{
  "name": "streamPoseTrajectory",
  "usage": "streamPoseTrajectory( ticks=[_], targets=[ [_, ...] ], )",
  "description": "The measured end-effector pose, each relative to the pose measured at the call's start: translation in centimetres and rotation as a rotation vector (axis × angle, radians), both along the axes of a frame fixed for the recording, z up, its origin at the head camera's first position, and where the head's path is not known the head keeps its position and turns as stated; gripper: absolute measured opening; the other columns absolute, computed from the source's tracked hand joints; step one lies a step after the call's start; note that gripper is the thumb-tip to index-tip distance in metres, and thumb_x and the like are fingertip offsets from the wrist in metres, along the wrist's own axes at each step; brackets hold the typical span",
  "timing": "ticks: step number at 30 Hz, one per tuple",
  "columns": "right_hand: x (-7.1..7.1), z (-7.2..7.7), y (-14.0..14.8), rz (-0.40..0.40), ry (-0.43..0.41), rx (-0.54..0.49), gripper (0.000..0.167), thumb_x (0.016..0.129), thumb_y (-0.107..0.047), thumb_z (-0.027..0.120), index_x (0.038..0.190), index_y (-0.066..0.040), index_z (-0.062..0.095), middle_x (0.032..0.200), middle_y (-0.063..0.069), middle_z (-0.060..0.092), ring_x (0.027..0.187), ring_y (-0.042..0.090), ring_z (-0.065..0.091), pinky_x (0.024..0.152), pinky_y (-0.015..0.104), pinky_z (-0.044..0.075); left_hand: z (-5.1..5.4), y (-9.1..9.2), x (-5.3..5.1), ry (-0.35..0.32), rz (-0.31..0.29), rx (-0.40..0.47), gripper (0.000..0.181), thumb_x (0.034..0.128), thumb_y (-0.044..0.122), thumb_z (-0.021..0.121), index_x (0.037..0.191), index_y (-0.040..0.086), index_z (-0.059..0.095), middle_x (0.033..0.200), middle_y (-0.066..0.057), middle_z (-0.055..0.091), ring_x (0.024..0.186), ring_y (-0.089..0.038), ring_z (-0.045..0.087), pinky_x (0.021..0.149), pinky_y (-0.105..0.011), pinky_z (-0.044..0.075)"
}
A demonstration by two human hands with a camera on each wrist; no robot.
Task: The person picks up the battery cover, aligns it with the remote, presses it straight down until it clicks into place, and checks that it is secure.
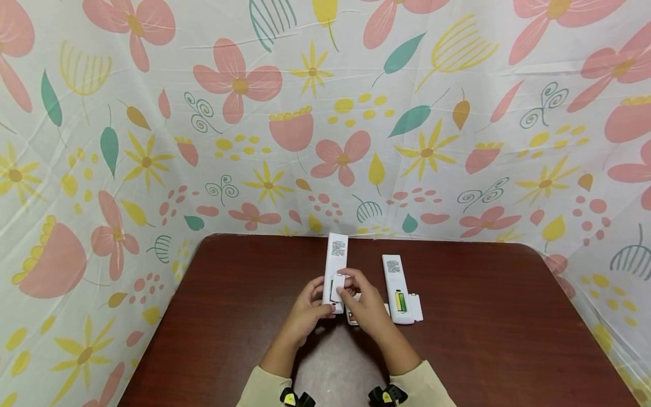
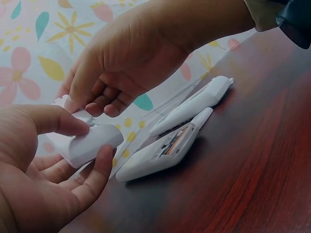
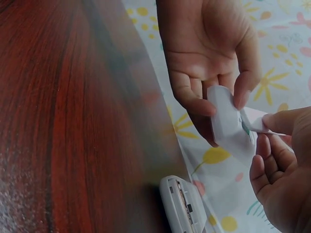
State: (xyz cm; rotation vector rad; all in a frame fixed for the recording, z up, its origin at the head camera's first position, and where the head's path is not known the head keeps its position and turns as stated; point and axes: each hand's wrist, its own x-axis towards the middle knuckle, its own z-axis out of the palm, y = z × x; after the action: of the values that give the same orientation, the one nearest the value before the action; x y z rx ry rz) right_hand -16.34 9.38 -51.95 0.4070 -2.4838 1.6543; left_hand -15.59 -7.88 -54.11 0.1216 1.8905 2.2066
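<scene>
A long white remote (image 1: 335,257), back side up with a printed label, is gripped by the left hand (image 1: 306,311) round its lower end, thumb on the near edge. The right hand (image 1: 367,305) pinches a small white battery cover (image 1: 337,287) between thumb and fingers, tilted over the remote's battery compartment, where a bit of green shows. In the left wrist view the left hand (image 2: 53,165) wraps the remote's end (image 2: 97,145), and the right hand (image 2: 131,53) holds the cover. The right wrist view shows the cover (image 3: 255,119) lifted at an angle from the remote (image 3: 231,121).
On the brown table (image 1: 229,339), right of the hands, lies a white remote (image 1: 394,277) with its compartment uncovered, batteries inside and a white cover (image 1: 415,307) beside it. Another remote (image 2: 150,158) with an uncovered compartment lies partly behind the right hand in the head view. A patterned cloth (image 1: 305,113) hangs behind.
</scene>
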Motion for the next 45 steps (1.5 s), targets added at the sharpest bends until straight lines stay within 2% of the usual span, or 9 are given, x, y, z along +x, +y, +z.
streamPoseTrajectory(
  ticks=[5,12,15,18,23,28,34,39,45],
  targets=[
    [0.2,0.3,-0.2,0.002,-0.02,0.001,0.038,0.094,-0.003,0.069,0.13,-0.011,0.059,0.088,0.007,0.071,0.078,0.015,0.057,0.07,0.024,0.048,-0.2,0.1,0.0,-0.008,0.004,0.0,0.077,0.0807,-0.008,0.061,0.152,0.003,0.035,0.143,-0.025,0.051,0.097,-0.018,0.067,0.075,-0.031,0.059],
    [1.6,3.6,-0.4,0.058,-0.061,-0.013,0.035,0.094,0.001,0.066,0.128,-0.002,0.057,0.088,0.016,0.07,0.078,0.021,0.058,0.071,0.026,0.049,-0.3,0.1,0.0,-0.007,0.0,0.005,0.076,0.0815,-0.007,0.061,0.152,0.002,0.035,0.143,-0.025,0.051,0.098,-0.019,0.067,0.075,-0.031,0.059],
    [1.8,3.9,-0.3,0.071,-0.053,-0.026,0.034,0.094,0.001,0.065,0.128,-0.001,0.057,0.089,0.017,0.07,0.078,0.021,0.059,0.072,0.025,0.049,-0.2,0.1,0.0,-0.004,0.0,0.008,0.076,0.0815,-0.007,0.061,0.152,0.002,0.035,0.142,-0.025,0.051,0.097,-0.018,0.067,0.075,-0.03,0.059],
    [1.1,2.3,-0.1,0.071,-0.044,-0.021,0.036,0.095,0.0,0.065,0.13,-0.003,0.057,0.09,0.017,0.071,0.079,0.02,0.059,0.072,0.025,0.049,-0.2,0.1,0.0,-0.003,0.0,0.009,0.076,0.0815,-0.007,0.061,0.152,0.002,0.036,0.142,-0.025,0.051,0.097,-0.018,0.067,0.075,-0.03,0.059],
    [0.0,-0.1,0.3,0.066,-0.048,-0.019,0.037,0.095,-0.008,0.068,0.13,-0.014,0.058,0.091,0.007,0.071,0.08,0.013,0.059,0.073,0.025,0.05,-0.1,0.2,0.0,-0.007,0.0,0.013,0.076,0.0817,-0.007,0.062,0.152,0.003,0.036,0.141,-0.024,0.052,0.097,-0.017,0.067,0.074,-0.03,0.059],
    [0.0,-0.2,0.3,0.062,-0.043,-0.036,0.036,0.094,-0.012,0.071,0.127,-0.02,0.061,0.094,0.003,0.068,0.083,0.01,0.058,0.076,0.024,0.051,-0.1,0.2,0.0,-0.005,-0.004,0.016,0.074,0.0829,-0.007,0.062,0.152,0.003,0.036,0.141,-0.024,0.052,0.098,-0.017,0.067,0.074,-0.03,0.06],
    [-0.1,-0.5,0.3,0.047,0.012,-0.037,0.036,0.091,-0.008,0.073,0.126,-0.015,0.064,0.099,0.007,0.059,0.086,0.015,0.055,0.076,0.022,0.051,-0.2,0.2,0.1,-0.006,-0.008,0.021,0.071,0.0862,-0.005,0.064,0.151,0.002,0.036,0.142,-0.024,0.052,0.099,-0.018,0.068,0.074,-0.03,0.06],
    [-0.2,-0.8,0.3,0.03,0.06,-0.029,0.038,0.089,-0.005,0.074,0.126,-0.01,0.066,0.106,0.015,0.056,0.085,0.021,0.055,0.073,0.026,0.051,-0.4,0.3,0.1,-0.008,-0.009,0.024,0.068,0.0894,-0.001,0.066,0.151,0.002,0.037,0.14,-0.024,0.054,0.098,-0.017,0.068,0.073,-0.03,0.06],
    [-0.1,-1.2,0.5,0.016,0.069,-0.009,0.038,0.088,-0.007,0.076,0.124,-0.015,0.067,0.104,0.009,0.054,0.083,0.015,0.051,0.071,0.024,0.047,-0.3,0.5,0.2,-0.002,-0.009,0.028,0.066,0.09,-0.002,0.065,0.15,0.002,0.037,0.139,-0.025,0.054,0.097,-0.016,0.068,0.072,-0.029,0.06]
  ],
)
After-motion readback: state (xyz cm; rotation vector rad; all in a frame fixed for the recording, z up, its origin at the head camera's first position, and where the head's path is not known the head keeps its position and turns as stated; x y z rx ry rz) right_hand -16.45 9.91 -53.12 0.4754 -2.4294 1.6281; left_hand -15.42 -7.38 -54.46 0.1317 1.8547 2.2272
